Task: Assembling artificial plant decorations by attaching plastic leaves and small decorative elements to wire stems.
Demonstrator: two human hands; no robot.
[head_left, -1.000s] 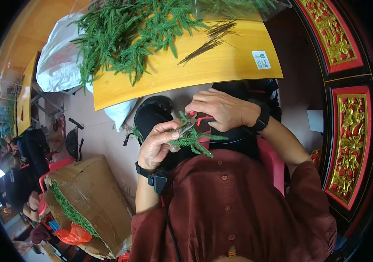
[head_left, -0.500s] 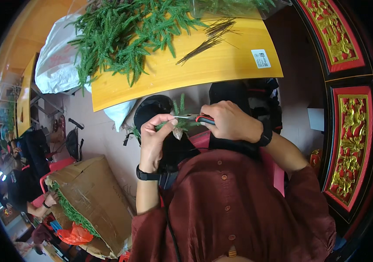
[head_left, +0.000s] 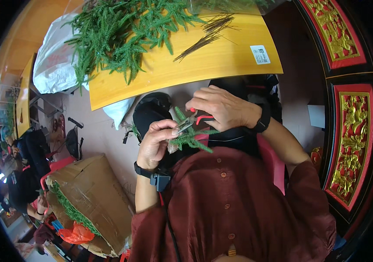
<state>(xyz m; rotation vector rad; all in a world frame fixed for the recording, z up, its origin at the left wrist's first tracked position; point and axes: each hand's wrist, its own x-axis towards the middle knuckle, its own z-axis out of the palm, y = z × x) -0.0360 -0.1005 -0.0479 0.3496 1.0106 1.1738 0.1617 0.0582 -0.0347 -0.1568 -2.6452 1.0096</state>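
Observation:
My left hand (head_left: 155, 140) is closed, its thumb and fingers pinching the base of a green artificial fir sprig (head_left: 191, 141). A clear plastic-looking bit hangs below those fingers. In my right hand (head_left: 226, 108) are pliers with red handles (head_left: 204, 117), the handles spread apart. The metal jaws point down-left across the sprig and reach the left fingertips. A thin wire stretches rightward from the sprig, above my lap. Whether the jaws grip anything is hidden by the fingers.
On the yellow table (head_left: 239, 65) ahead lie a pile of green sprigs (head_left: 112, 39) and loose brown wires (head_left: 206, 37). A white plastic bag (head_left: 55, 61) hangs at its left. A cardboard box (head_left: 92, 196) stands at lower left, near another person (head_left: 23, 187). Carved panels (head_left: 354, 144) line the right.
The pliers have turned from nearly level to a down-left slant, and their handles have spread. My right hand has shifted slightly up and left. The sprig has swung rightward.

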